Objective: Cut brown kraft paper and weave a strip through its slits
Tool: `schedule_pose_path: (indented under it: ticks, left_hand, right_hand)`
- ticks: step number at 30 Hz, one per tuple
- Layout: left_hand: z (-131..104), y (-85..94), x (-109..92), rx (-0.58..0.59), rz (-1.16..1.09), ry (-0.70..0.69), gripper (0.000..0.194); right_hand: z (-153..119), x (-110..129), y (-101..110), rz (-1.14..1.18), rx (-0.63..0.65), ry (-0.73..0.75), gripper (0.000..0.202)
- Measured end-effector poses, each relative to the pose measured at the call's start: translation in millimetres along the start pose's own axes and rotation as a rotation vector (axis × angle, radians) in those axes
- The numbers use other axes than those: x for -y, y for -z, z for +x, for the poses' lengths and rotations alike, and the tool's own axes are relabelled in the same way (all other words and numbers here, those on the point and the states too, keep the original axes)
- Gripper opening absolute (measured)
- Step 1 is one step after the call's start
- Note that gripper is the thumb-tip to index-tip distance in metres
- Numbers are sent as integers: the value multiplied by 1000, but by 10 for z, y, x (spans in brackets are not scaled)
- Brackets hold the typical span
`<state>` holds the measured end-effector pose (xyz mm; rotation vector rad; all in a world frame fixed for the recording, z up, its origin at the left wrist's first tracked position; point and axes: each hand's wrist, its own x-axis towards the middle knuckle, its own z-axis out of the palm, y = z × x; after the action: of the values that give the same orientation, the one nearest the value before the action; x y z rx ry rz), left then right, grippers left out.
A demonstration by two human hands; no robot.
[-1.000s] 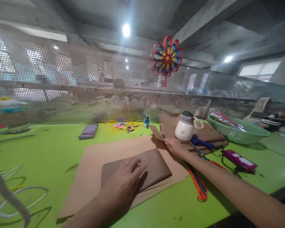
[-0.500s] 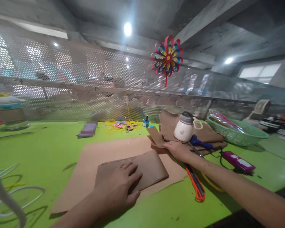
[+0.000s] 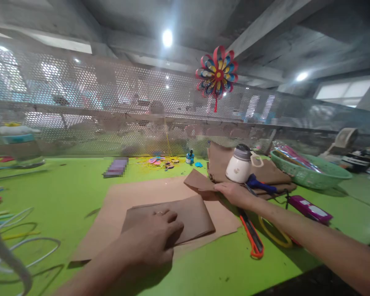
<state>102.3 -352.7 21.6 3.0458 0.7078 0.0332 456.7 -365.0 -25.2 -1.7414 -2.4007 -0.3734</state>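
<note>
My left hand (image 3: 156, 232) lies on a folded piece of brown paper (image 3: 189, 220), fingers spread and slightly bent. Beneath that is a larger, lighter brown sheet (image 3: 117, 209). Farther right, my right hand (image 3: 236, 194) pinches the end of a brown paper strip (image 3: 199, 181); its fingertips are partly hidden. The strip lies over the far right part of the large sheet. Close to my right forearm is an orange utility knife (image 3: 253, 238). A white jug (image 3: 238, 166) with a grey lid stands on folded brown paper (image 3: 271, 174) behind my right hand.
A green basket (image 3: 314, 174) holds plastic-wrapped items at right, near a purple box (image 3: 310, 208) and a yellow ring (image 3: 274, 234). Yellow threads (image 3: 148, 161) and a small blue bottle (image 3: 189, 158) sit at the back. White cords (image 3: 43, 242) lie left. A perforated screen (image 3: 111, 111) bounds the table.
The paper strip in my right hand has swung slightly left and towards me, uncovering a small blue piece behind it. My left hand stays on the folded paper. The view has shifted a little.
</note>
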Motion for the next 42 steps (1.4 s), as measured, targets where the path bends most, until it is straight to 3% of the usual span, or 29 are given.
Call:
schedule_pose_path:
  ticks: [7,11,14,17,20,24,31,35,39,42]
  left_hand:
    - [4,-235,-107,-75,-11,75,38]
    - [79,-171,-169,-7,127,2,27]
    - [125,-73,-224,108,219,-84,27]
    - [201,-60,-266,180,303,-91,39]
    - [288,-169,-241,93,281,9,36]
    - [298,-285,-132,12,249,2,36]
    - [255,-154,-163,43,151,46,27]
    - [283,-229,-212,48,199,44,27]
    - [248,-325,-194,-12,188,73,27]
    - [173,-280,-159,-51,152,113,32]
  right_hand:
    - [25,-28,-135,-13,-93,-245,34]
    - [84,-115,-185,-10,-161,-384,32]
    - [113,-193,-176,-4,-191,-453,31]
    - [95,-234,-143,12,-194,-474,30]
    - [54,-219,-104,26,-192,-474,31]
    - [21,-183,-30,23,-199,-470,32]
    - [-8,-132,65,21,-149,-436,31]
    - [-16,59,18,13,-96,-425,28]
    - [138,226,-76,15,-77,-470,25]
    - [358,279,-127,45,-91,-532,23]
